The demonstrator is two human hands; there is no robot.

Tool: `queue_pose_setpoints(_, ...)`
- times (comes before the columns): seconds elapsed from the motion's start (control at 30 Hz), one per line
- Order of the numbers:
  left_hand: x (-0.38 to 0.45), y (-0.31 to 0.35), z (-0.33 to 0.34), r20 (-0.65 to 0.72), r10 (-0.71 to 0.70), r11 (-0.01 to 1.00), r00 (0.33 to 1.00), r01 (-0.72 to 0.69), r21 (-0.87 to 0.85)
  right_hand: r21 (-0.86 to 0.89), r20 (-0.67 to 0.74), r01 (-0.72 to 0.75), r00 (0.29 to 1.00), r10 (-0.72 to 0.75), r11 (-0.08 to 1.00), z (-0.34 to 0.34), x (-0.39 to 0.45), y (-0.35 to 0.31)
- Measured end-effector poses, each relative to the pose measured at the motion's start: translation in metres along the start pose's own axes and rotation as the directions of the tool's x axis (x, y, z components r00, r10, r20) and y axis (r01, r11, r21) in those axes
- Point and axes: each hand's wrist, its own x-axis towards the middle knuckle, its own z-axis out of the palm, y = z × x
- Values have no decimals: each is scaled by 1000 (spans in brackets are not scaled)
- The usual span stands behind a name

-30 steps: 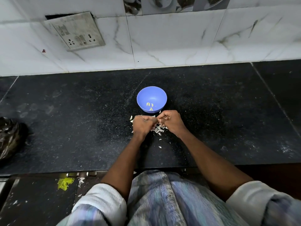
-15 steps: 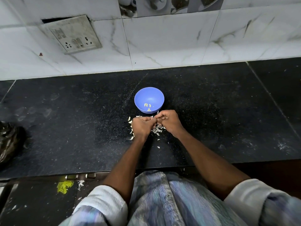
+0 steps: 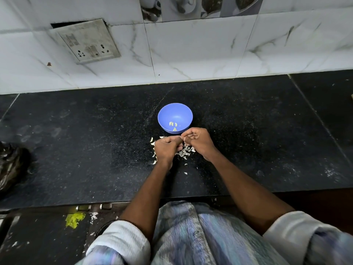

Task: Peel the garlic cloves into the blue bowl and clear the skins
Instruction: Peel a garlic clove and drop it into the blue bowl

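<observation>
Black stone table [image 3: 76,150], speckled, white marble-look tiles behind. Far left edge: dark crumpled bag [image 3: 9,165] on the table. On the wall upper left, one socket plate [image 3: 86,42], tilted. Below the table front, one yellow scrap [image 3: 73,219] on the floor.

Centre: one blue bowl [image 3: 174,114], upright, mouth up, three peeled cloves [image 3: 173,124] at its bottom, small, pale; their long axes too small to read. Bowl sits just beyond both hands.

Left hand [image 3: 166,148] just in front of the bowl, fingers curled inward toward the right hand, gripping a clove that is mostly hidden; its direction cannot be told. Unpeeled cloves [image 3: 152,141] lie at the left of this hand, about four showing, curved, long axes roughly near-to-far.

Right hand [image 3: 198,139] touching the bowl's near rim side, fingertips curled and pinching at the same clove, meeting the left fingertips. Under and between the hands: one loose pile of skins [image 3: 186,151], white flakes, too many to count, a few strays nearer the table edge.
</observation>
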Motion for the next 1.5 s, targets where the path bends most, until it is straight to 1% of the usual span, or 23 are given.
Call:
queue_pose_setpoints(0.07,-2,-1,0,-3,-33,998,999,32,-56,-15,7,1,1000,-1,1000,0,1,1)
queue_pose_setpoints(0.17,-5,-2,0,-6,-43,997,999,42,-61,-42,10,5,1000,-4,999,1,1,3)
queue_pose_setpoints(0.23,-5,-3,0,-24,-6,1000,1000,6,4,-52,7,-3,1000,4,999,3,1,3)
queue_pose_setpoints(0.33,-2,-4,2,-94,110,972,989,-87,217,-59,13,-25,1000,26,998,6,0,0)
queue_pose_setpoints(0.4,-1,-4,4,-114,162,941,980,-119,318,-19,11,-53,999,53,998,8,0,-2)
queue_pose_setpoints(0.53,-2,-2,5,-122,183,906,976,-119,406,133,-32,-133,990,139,982,13,-2,-8)
queue_pose_setpoints(0.6,-2,-4,2,-133,184,901,974,-113,419,247,-50,-168,981,186,954,13,-1,-9)
queue_pose_setpoints(0.67,-3,-6,0,-127,201,896,971,-130,425,314,-64,-192,973,222,930,12,2,-9)
queue_pose_setpoints(0.77,-4,-10,-3,-96,245,863,965,-171,476,305,-51,-211,970,237,929,11,2,-7)
queue_pose_setpoints(0.9,-4,-10,-7,-47,303,780,952,-219,586,269,-32,-225,970,243,936,12,0,-7)
queue_pose_setpoints(1.0,-7,-7,-8,-24,362,779,932,-288,557,227,-6,-232,971,240,946,12,-1,-8)
queue_pose_setpoints(1.07,-8,-6,-8,27,421,776,907,-375,507,209,6,-230,972,234,950,12,-1,-6)
queue_pose_setpoints(1.13,-8,-7,-9,78,453,758,888,-430,491,201,10,-217,976,219,955,11,-1,-3)
queue_pose_setpoints(1.23,-4,-9,-10,88,458,742,884,-435,510,187,0,-212,976,216,959,10,1,0)
queue_pose_setpoints(1.37,-7,-7,-8,70,467,737,881,-432,520,220,-14,-229,971,237,948,8,2,0)
queue_pose_setpoints(1.5,-6,-3,-8,56,448,773,892,-418,477,249,-11,-215,974,225,944,8,2,-1)
